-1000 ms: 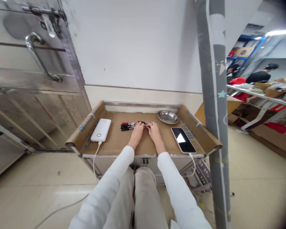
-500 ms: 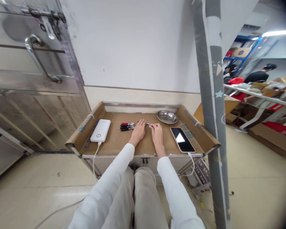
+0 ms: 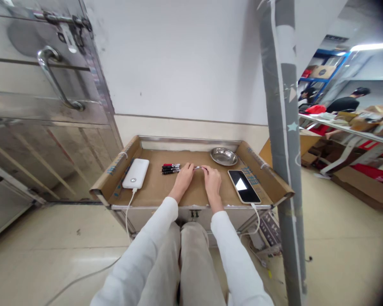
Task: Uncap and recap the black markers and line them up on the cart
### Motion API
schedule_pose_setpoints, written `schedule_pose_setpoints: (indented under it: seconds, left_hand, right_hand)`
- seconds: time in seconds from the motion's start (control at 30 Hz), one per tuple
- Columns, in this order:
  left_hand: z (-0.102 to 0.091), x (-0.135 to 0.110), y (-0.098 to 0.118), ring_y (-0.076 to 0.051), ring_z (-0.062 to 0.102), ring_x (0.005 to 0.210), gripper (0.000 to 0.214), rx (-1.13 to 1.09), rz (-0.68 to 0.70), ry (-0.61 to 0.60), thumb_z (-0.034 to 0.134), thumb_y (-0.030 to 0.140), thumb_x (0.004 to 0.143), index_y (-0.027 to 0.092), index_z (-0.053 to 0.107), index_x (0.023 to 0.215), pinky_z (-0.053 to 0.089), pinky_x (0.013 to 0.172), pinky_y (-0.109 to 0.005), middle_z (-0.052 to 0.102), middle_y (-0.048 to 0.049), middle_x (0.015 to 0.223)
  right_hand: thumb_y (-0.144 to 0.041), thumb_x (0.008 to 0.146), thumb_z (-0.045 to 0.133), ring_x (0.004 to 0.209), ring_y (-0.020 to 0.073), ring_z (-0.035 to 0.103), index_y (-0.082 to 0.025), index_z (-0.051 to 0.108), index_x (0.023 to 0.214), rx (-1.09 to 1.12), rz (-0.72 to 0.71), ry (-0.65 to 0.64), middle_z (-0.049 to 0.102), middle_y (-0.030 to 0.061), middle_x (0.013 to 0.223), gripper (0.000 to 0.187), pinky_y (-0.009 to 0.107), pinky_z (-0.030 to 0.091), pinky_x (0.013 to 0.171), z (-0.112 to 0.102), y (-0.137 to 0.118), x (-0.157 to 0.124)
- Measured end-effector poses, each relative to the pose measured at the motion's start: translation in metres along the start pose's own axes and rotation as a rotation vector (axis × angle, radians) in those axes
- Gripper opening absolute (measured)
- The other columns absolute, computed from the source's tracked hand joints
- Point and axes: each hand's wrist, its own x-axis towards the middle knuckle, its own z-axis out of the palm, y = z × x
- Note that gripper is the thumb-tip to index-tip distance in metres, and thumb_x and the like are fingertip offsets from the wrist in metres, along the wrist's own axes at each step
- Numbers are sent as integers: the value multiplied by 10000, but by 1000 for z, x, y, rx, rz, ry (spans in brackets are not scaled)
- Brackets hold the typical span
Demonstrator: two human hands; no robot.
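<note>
My left hand (image 3: 184, 177) and my right hand (image 3: 212, 180) rest on the cardboard-lined tray table (image 3: 153, 187), fingertips close together. Between them they pinch a thin pen-like item (image 3: 198, 168), too small to name for sure. Just left of my left hand lies a small row of markers (image 3: 170, 168) with red and black caps. A round metal dish (image 3: 224, 156) sits at the back right, beyond my right hand.
A white power bank (image 3: 135, 179) with a cable lies at the left of the tray, a lit phone (image 3: 243, 192) on a cable at the right. A steel door (image 3: 35, 97) stands left, a grey padded post (image 3: 285, 127) right. People work at shelves far right.
Both hands have drawn slightly apart, and a thin item now shows stretched between their fingertips. The markers, dish, phone and power bank have not moved.
</note>
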Motion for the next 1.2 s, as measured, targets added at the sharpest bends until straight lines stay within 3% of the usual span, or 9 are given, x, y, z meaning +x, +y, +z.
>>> schedule_pose_setpoints:
  seconds: [0.13,0.27,0.4,0.57,0.67,0.77,0.87,1.03,1.2]
  left_hand:
    - [0,-2,-1,-160,583,904,159,13,-24,13,398,233,939,168,511,1028,454,768,-251,569,-69,1018]
    - [-9,-9,2,-159,584,848,190,20,-178,61,361,246,949,164,498,1053,450,676,-238,573,-79,1025]
    - [-18,-20,6,-224,556,914,203,174,-337,178,360,242,940,133,526,982,449,796,-332,585,-119,974]
    - [-19,-34,6,-266,520,967,299,314,-410,187,267,36,873,78,537,994,419,863,-411,569,-171,979]
    - [-17,-37,4,-273,514,986,360,290,-409,188,239,-30,817,47,532,1011,403,881,-428,560,-187,981]
    - [-14,-35,3,-286,508,993,367,238,-395,212,236,-30,798,26,522,1020,398,877,-453,549,-207,995]
    - [-11,-29,1,-283,509,981,301,174,-300,175,276,22,823,44,527,989,405,872,-445,541,-204,1010]
    - [-5,-20,-3,-217,528,913,170,2,-9,-37,375,99,856,130,539,889,430,871,-361,554,-113,937]
    - [-3,-19,-6,-192,545,886,171,-93,-26,-83,382,96,857,142,541,901,443,859,-335,553,-96,942]
  right_hand:
    - [-234,913,388,986,208,584,-196,597,1146,118,-111,-89,659,84,1103,315,350,393,904,-3,-7,0]
    - [-150,858,399,1224,151,466,-255,273,1428,315,-325,-245,451,27,1398,592,313,368,1019,-9,-17,-2]
    - [-164,851,411,1258,176,440,-233,173,1459,261,-268,-270,396,57,1437,656,340,369,1030,-4,-15,-4]
    - [-199,878,398,1145,242,530,-90,329,1385,12,-74,-256,539,179,1279,523,371,407,954,7,-6,-9]
    - [-189,892,378,1122,231,538,-95,499,1245,-73,-73,-259,582,166,1220,385,350,384,961,7,-5,-12]
    - [-166,894,366,1114,204,536,-128,570,1146,-95,-95,-264,594,134,1209,326,317,364,964,4,-6,-14]
    - [-151,890,367,1064,193,552,-141,578,1120,-106,-86,-258,620,121,1152,312,298,369,924,3,-7,-13]
    - [-146,884,383,991,190,556,-151,591,1062,-129,-89,-247,647,101,1051,274,289,361,878,5,-6,-10]
    - [-158,886,394,987,195,541,-154,591,1046,-150,-86,-244,642,95,1047,254,296,348,853,9,-4,-9]
